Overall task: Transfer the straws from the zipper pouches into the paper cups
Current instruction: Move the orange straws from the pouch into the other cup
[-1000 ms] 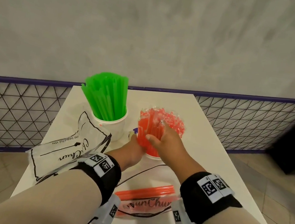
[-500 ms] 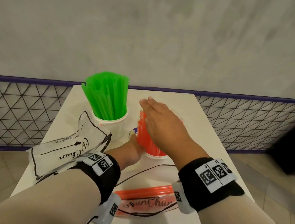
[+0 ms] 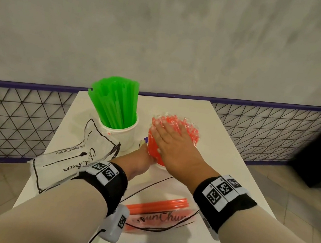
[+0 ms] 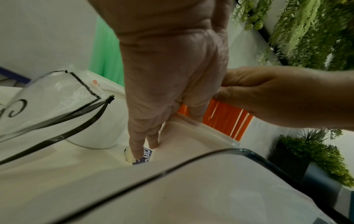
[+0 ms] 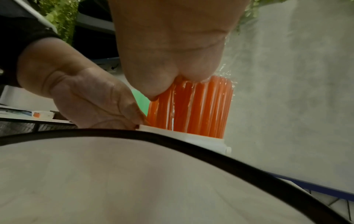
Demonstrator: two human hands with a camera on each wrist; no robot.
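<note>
Head view, white table (image 3: 223, 150), grey wall (image 3: 168, 29), wire-mesh fence (image 3: 11, 121)

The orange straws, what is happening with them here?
A person is filling paper cups with straws. The right hand lies flat on the tops of the orange straws standing in a white paper cup, while the left hand holds that cup at its side. The green straws already stand in the other cup. A few orange straws remain in the pouch nearest the person.
</note>
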